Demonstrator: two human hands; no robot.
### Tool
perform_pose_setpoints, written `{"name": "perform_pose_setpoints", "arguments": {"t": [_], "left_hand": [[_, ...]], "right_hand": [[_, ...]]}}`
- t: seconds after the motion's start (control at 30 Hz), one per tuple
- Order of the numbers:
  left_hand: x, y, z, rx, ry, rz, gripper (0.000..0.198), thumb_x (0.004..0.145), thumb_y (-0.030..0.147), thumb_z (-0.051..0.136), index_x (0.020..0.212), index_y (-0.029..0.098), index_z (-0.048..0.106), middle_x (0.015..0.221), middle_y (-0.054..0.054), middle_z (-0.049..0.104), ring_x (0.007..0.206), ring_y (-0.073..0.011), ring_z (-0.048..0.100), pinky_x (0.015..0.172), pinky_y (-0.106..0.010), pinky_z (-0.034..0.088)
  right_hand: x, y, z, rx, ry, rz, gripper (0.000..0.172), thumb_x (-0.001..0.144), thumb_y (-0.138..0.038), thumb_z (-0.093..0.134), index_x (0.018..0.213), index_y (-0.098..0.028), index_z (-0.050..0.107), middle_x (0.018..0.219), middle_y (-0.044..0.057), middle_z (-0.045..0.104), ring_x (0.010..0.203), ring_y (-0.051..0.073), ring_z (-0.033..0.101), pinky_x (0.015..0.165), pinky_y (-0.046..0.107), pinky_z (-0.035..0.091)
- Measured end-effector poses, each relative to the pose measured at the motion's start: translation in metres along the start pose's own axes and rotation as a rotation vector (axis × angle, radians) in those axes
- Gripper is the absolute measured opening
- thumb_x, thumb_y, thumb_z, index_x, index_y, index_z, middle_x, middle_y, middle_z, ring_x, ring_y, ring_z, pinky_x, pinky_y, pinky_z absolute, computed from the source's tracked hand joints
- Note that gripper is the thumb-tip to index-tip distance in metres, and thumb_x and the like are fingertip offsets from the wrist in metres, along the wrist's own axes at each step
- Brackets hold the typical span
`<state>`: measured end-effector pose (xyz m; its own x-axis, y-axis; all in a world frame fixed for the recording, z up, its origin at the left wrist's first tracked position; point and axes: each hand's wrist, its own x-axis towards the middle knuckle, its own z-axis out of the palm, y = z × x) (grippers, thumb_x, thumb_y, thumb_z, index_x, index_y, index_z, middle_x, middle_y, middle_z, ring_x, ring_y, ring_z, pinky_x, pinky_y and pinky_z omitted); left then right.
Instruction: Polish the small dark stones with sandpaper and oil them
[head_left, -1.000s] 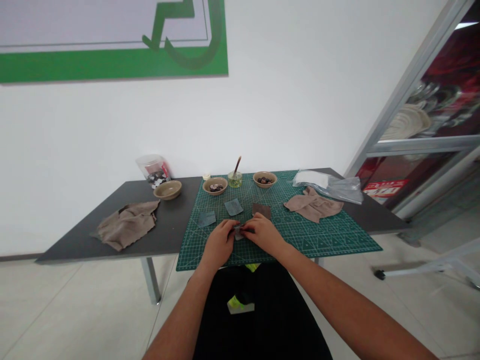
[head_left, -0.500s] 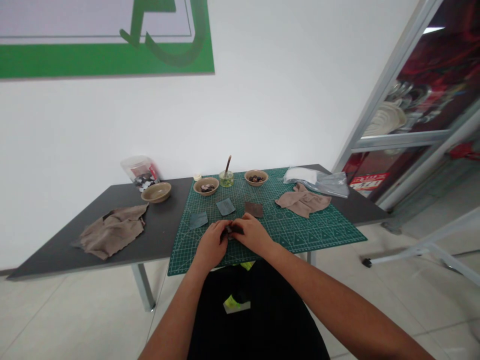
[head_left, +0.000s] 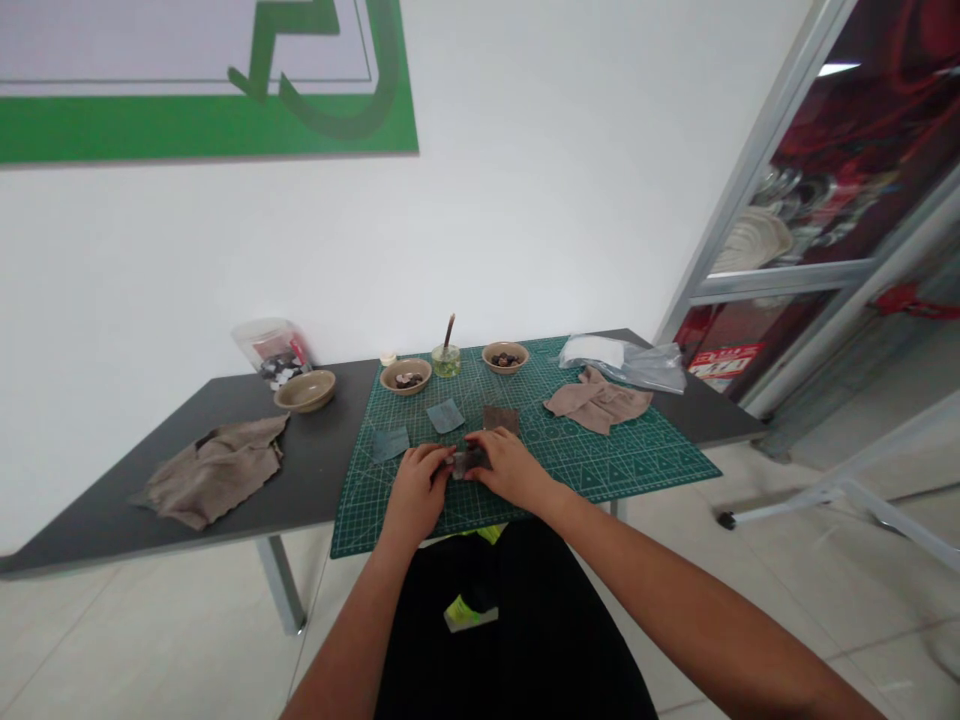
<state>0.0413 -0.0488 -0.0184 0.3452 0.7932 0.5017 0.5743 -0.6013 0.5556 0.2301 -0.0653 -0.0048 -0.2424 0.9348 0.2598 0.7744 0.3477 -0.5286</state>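
Note:
My left hand (head_left: 415, 490) and my right hand (head_left: 511, 470) meet low over the front of the green cutting mat (head_left: 600, 465). Between their fingertips is a small dark grey piece (head_left: 469, 461), pinched from both sides; its kind is too small to make out and my fingers partly cover it. Just beyond my hands lie two thin blue-grey squares (head_left: 446, 415) and a brown square (head_left: 500, 419), sandpaper-like in look. The brown one is closest to my right fingers. My left hand is nearest the other blue-grey square (head_left: 390, 443).
Behind stand a bowl (head_left: 388, 379) of small dark and pale pieces, a glass jar (head_left: 445, 364) with a stick, and another filled bowl (head_left: 492, 359). Brown cloths (head_left: 217, 470) lie at both sides. A bowl (head_left: 306, 392), a clear tub (head_left: 259, 345) and a plastic bag (head_left: 649, 366) stand farther out.
My fingers have spread slightly, so more of the small dark grey piece shows between them. The view has shifted a little.

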Motion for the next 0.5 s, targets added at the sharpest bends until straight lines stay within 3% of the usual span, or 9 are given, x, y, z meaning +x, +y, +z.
{"name": "perform_pose_setpoints", "arguments": {"t": [0.17, 0.27, 0.37, 0.5], "left_hand": [[-0.001, -0.001, -0.006, -0.174, 0.175, -0.151, 0.017, 0.085, 0.027, 0.064, 0.099, 0.022, 0.071, 0.097, -0.004, 0.066, 0.084, -0.0184, 0.064, 0.082, -0.035, 0.053], [-0.004, -0.006, -0.009, -0.266, 0.364, -0.226, 0.019, 0.083, 0.034, 0.068, 0.097, 0.022, 0.072, 0.095, -0.003, 0.065, 0.082, -0.0162, 0.062, 0.079, -0.031, 0.051], [-0.007, -0.012, -0.010, -0.416, 0.577, -0.332, 0.023, 0.084, 0.036, 0.066, 0.101, 0.021, 0.068, 0.088, -0.001, 0.064, 0.076, -0.0136, 0.061, 0.075, -0.029, 0.049], [-0.007, -0.012, -0.009, -0.568, 0.786, -0.371, 0.027, 0.075, 0.030, 0.074, 0.095, 0.020, 0.059, 0.077, 0.003, 0.058, 0.068, -0.0102, 0.057, 0.067, -0.024, 0.047]], "right_hand": [[0.002, -0.001, -0.010, -0.064, -0.072, 0.150, 0.040, 0.075, -0.036, 0.079, 0.110, -0.019, 0.069, 0.110, 0.010, 0.066, 0.110, 0.029, 0.054, 0.093, 0.043, 0.037], [0.001, 0.001, -0.015, 0.033, -0.082, 0.168, 0.028, 0.073, -0.032, 0.080, 0.095, -0.017, 0.071, 0.101, 0.008, 0.064, 0.097, 0.023, 0.059, 0.085, 0.035, 0.041], [-0.001, 0.009, -0.026, 0.179, 0.059, 0.203, 0.020, 0.076, -0.025, 0.076, 0.089, -0.016, 0.064, 0.094, 0.005, 0.064, 0.087, 0.019, 0.061, 0.078, 0.029, 0.042], [0.006, 0.027, -0.048, 0.183, 0.354, 0.342, 0.031, 0.082, -0.026, 0.065, 0.110, -0.019, 0.052, 0.090, 0.004, 0.065, 0.081, 0.020, 0.063, 0.072, 0.029, 0.043]]}}
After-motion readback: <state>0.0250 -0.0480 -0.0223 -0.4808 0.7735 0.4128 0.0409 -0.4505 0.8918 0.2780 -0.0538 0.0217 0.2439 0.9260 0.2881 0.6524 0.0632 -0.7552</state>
